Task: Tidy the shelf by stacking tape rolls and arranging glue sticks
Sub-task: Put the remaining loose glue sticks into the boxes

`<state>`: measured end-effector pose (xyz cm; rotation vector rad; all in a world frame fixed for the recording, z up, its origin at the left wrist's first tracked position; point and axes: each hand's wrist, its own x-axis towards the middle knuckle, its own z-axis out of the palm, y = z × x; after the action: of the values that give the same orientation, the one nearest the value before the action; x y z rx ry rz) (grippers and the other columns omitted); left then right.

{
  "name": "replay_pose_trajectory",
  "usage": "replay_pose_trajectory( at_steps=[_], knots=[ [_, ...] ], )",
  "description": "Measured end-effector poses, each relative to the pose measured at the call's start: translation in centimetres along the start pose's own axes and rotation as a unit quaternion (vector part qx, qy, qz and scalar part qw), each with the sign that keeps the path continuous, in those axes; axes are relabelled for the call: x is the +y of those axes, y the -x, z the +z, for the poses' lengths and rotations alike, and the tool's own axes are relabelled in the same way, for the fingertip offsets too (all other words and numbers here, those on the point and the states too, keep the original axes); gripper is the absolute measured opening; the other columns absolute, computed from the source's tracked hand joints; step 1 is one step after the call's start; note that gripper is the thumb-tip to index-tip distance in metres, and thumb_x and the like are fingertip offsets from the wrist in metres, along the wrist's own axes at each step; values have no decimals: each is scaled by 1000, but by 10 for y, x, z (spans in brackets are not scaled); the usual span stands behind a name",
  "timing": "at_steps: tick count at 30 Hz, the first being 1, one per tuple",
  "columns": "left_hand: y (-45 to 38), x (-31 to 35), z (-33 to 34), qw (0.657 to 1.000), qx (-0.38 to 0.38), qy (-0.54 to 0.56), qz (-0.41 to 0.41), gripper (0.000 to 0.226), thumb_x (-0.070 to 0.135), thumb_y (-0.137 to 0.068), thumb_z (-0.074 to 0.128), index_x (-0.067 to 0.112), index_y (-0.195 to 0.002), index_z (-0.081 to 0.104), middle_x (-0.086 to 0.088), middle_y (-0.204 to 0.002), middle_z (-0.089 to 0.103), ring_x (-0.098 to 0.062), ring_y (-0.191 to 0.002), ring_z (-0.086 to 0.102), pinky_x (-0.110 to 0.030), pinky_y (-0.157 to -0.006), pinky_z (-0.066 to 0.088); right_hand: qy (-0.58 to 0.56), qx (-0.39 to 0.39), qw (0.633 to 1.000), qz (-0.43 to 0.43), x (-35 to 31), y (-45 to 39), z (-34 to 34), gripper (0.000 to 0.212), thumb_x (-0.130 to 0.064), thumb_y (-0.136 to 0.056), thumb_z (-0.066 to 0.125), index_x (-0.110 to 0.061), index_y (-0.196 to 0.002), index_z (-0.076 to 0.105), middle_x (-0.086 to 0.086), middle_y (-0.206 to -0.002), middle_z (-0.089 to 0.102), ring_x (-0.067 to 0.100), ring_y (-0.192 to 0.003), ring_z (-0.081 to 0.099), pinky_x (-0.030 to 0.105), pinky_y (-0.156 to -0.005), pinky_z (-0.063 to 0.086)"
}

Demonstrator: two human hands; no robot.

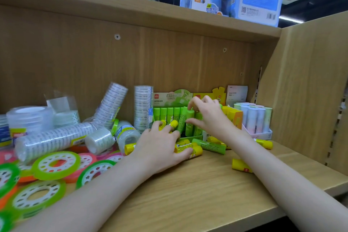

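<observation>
At shelf centre: right hand [207, 117] pinches a green glue stick [189, 121] into its display box [170, 98].
Left hand [162, 147]: apparently gripping yellow glue sticks [188, 149].
Risk: nudged upright sticks topple; leaning tape sleeve [111, 105], ten o'clock, may slide.

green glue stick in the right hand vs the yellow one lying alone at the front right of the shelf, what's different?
Colour: the green glue stick is green all over; the yellow glue stick is yellow with a small red mark.
Pose: the green one stands nearly upright in the green display box; the yellow one lies flat on the shelf board.
Contact: the right hand pinches the green one; nothing holds the yellow one.
Both are capped cylinders.
</observation>
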<state>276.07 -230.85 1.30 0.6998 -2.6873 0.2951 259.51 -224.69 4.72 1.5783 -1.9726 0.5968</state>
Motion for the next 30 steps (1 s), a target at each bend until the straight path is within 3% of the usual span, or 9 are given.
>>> replay_pose_trajectory(
  at_steps=[3, 5, 7, 12, 16, 19, 23, 28, 30],
  knots=[
    [0, 0, 1, 1000, 0, -2, 3, 62, 69, -85, 31, 26, -125, 50, 8, -137, 42, -24, -135, 22, -36, -101, 34, -37, 0, 999, 20, 0, -2, 0, 36, -38, -81, 67, -18, -106, 51, 2, -96, 50, 20, -102, 42, 27, -80, 22],
    [0, -1, 1, 1000, 0, -4, 4, 62, 69, -85, 30, 26, -125, 50, 8, -137, 43, -24, -135, 22, -36, -100, 34, -49, -10, 998, 25, 0, -3, 2, 35, -36, -80, 68, -18, -105, 51, -1, -95, 46, 21, -103, 43, 30, -86, 26],
    [-1, -1, 1, 1000, -1, -6, 4, 62, 69, -85, 30, 26, -125, 49, 7, -138, 42, -25, -135, 22, -37, -101, 34, -51, -21, 998, 31, -1, -4, 3, 34, -35, -80, 68, -18, -106, 53, 0, -99, 44, 22, -106, 42, 32, -91, 29],
    [0, -1, 2, 1000, 2, -8, 4, 62, 69, -85, 30, 27, -126, 49, 7, -139, 42, -25, -135, 22, -37, -101, 34, -13, 21, 999, 22, 3, -9, -1, 23, -32, -83, 65, -12, -96, 64, 2, -116, 49, 20, -115, 35, 31, -85, 24],
    [0, -1, 3, 1000, 10, -10, 6, 62, 69, -86, 29, 26, -126, 50, 7, -139, 42, -25, -135, 22, -35, -101, 34, 24, -29, 999, 31, -4, -19, 3, 20, -33, -88, 60, -15, -97, 63, 2, -118, 46, 20, -117, 35, 36, -94, 27],
    [0, -2, 4, 1000, 12, -13, 8, 64, 71, -85, 28, 26, -125, 49, 6, -137, 43, -25, -134, 23, -35, -101, 33, -30, 11, 996, 80, -8, -25, 5, 18, -34, -90, 57, -16, -90, 62, 2, -114, 52, 21, -116, 42, 39, -98, 30],
    [-3, -3, 6, 1000, 15, -11, 13, 70, 74, -82, 22, 26, -126, 48, 5, -137, 43, -25, -133, 24, -35, -101, 33, -20, 11, 993, 116, -4, -25, 10, 36, -44, -90, 53, -19, -115, 61, 0, -118, 57, 21, -118, 45, 39, -99, 30],
    [-3, -3, 7, 999, 23, -16, 18, 82, 77, -72, 9, 27, -123, 49, 6, -134, 45, -25, -132, 25, -34, -99, 34, 111, 25, 992, 50, -11, -20, 21, 40, -43, -89, 53, -16, -118, 55, 0, -118, 55, 22, -118, 38, 38, -100, 25],
    [-3, -2, 6, 1000, 21, -14, 15, 80, 77, -74, 12, 26, -123, 49, 7, -134, 45, -25, -132, 24, -34, -99, 34, 74, 31, 996, 45, -11, -20, 23, 34, -38, -90, 55, -16, -116, 53, -1, -117, 59, 22, -115, 41, 37, -98, 26]
  ],
)
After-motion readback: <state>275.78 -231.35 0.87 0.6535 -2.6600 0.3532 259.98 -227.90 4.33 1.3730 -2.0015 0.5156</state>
